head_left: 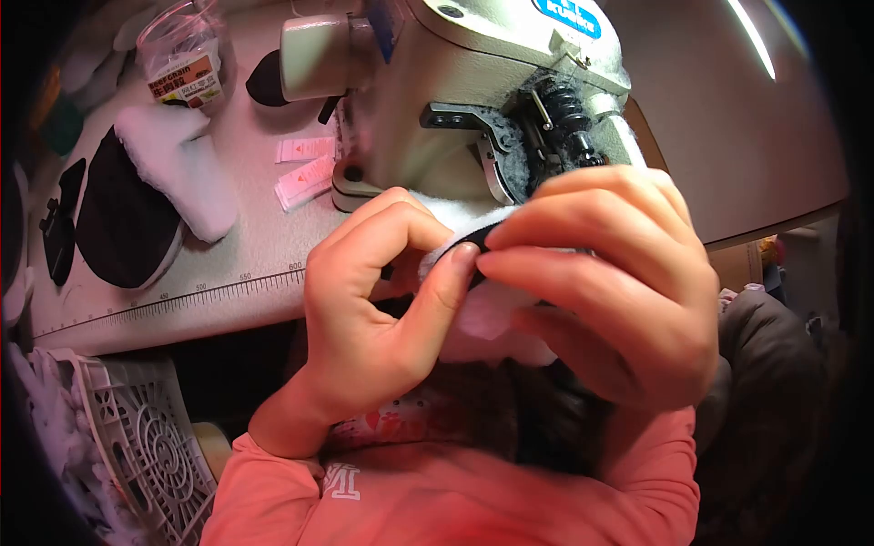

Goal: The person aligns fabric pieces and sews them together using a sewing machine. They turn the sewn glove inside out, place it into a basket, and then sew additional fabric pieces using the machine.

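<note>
In front of the sewing machine (410,109), a piece of white fluffy fabric (496,323) with a black fabric edge (472,238) is held up between both hands. My left hand (373,296) is closed, thumb and forefinger pinching the layered edge. On the same edge, my right hand (624,282) has its thumb and fingertips closed from the right, slightly blurred. The fabric's fluffy part hangs below the fingers. The right hand covers part of the piece and sits just under the machine's lint-covered sewing mechanism (555,123).
At the left of the table lie a black sole-shaped piece (127,214), white fluffy fabric (168,159) and a black strap-like part (62,223). Small labels (305,182) sit beside the machine. A clear jar (187,55) stands behind. A ruler scale (218,291) runs along the front edge; below is a white plastic basket (146,437).
</note>
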`<state>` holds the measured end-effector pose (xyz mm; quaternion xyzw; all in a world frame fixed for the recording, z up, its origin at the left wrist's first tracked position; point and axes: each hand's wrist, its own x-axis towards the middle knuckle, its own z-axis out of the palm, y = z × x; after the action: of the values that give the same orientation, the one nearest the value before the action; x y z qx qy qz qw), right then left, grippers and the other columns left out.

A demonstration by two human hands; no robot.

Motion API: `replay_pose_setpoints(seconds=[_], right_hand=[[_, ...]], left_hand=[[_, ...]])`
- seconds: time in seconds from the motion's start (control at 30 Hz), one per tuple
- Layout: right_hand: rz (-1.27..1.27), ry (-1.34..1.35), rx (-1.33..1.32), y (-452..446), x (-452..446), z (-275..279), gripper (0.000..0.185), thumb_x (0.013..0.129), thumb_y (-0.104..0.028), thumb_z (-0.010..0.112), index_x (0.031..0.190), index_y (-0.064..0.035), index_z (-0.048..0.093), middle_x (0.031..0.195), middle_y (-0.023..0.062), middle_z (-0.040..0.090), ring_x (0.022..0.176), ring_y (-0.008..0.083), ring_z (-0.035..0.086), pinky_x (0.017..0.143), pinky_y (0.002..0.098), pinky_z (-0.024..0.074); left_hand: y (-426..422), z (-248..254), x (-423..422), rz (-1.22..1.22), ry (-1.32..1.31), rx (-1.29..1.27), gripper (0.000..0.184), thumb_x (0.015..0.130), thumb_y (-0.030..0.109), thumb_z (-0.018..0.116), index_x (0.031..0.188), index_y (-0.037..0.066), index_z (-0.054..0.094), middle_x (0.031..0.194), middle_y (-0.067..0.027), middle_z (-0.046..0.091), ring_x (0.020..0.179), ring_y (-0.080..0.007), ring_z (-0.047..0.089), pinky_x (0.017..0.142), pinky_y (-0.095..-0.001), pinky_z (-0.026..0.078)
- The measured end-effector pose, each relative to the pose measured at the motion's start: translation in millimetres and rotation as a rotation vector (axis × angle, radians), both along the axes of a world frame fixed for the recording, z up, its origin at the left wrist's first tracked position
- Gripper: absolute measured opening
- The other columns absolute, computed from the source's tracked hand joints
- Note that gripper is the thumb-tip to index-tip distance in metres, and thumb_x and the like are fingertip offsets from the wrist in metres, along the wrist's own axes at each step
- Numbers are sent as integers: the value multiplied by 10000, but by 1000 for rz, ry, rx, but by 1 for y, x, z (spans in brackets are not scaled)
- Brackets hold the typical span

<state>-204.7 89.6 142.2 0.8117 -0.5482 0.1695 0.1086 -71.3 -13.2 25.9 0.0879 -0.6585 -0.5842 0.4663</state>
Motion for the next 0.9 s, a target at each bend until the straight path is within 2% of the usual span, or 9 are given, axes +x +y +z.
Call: replay_pose_setpoints(seconds=[0.1, 0.13, 0.3, 0.4, 0.53, 0.7, 0.77, 0.87, 0.9], right_hand=[[-70, -10, 197, -8, 6, 9, 276, 727, -238, 716, 871, -14, 645, 887, 96, 622, 918, 320, 580, 777, 403, 457], [-105, 32, 263, -9, 7, 15, 265, 721, -225, 720, 881, -29, 637, 902, 78, 619, 1036, 328, 551, 810, 424, 452], [-16, 85, 341, -17, -2, 13, 184, 691, -181, 728, 803, -61, 646, 860, 57, 623, 1119, 345, 547, 843, 434, 434], [114, -82, 356, -19, -5, 11, 119, 668, -131, 733, 708, -67, 641, 816, 35, 637, 1188, 345, 545, 907, 441, 374], [108, -58, 309, -19, -8, 15, 142, 707, -177, 744, 758, -70, 665, 833, 35, 643, 1199, 352, 542, 931, 453, 345], [106, 19, 400, -19, -26, 37, 299, 750, -321, 752, 872, -56, 692, 861, 35, 642, 1201, 367, 538, 947, 466, 320], [96, 83, 389, -23, -26, 38, 292, 713, -300, 772, 845, -54, 686, 850, 39, 629, 1171, 360, 553, 930, 473, 357], [124, -65, 283, -30, -31, 23, 206, 614, -133, 790, 747, -57, 653, 785, 37, 597, 1048, 324, 601, 819, 431, 466], [125, -68, 282, -30, -31, 20, 206, 614, -133, 790, 747, -57, 653, 785, 37, 597, 1048, 324, 601, 819, 431, 466]], left_hand=[[3, 1, 0, -8, 39, 33, 118, 831, -4, 650, 750, 13, 566, 702, -17, 501, 575, -72, 425, 514, -228, 325], [3, 2, 0, -9, 30, 59, 122, 835, -6, 643, 748, 11, 561, 698, -19, 495, 575, -77, 427, 515, -231, 327], [2, 0, -5, 26, 85, 49, 134, 845, -9, 629, 742, 5, 544, 687, -27, 477, 581, -90, 436, 527, -242, 340], [4, 6, -6, -21, 52, 119, 139, 848, -9, 626, 741, 2, 537, 695, -33, 479, 588, -94, 441, 538, -250, 351], [7, 7, -10, 45, 75, 72, 114, 852, -12, 624, 760, 2, 558, 704, -33, 481, 594, -95, 445, 541, -250, 355], [10, 8, -7, 69, 59, 71, 64, 853, -14, 632, 800, -5, 598, 713, -29, 495, 600, -91, 452, 542, -244, 362], [10, 9, -6, 83, 56, 35, 35, 854, -13, 640, 827, -12, 619, 727, -32, 518, 604, -91, 460, 545, -244, 373], [10, 9, -6, 103, 65, 4, 16, 850, -15, 645, 844, -15, 630, 744, -42, 543, 599, -96, 463, 545, -243, 380], [11, 10, -5, 103, 62, 3, 16, 850, -15, 645, 844, -15, 630, 744, -42, 543, 599, -96, 463, 545, -243, 380]])
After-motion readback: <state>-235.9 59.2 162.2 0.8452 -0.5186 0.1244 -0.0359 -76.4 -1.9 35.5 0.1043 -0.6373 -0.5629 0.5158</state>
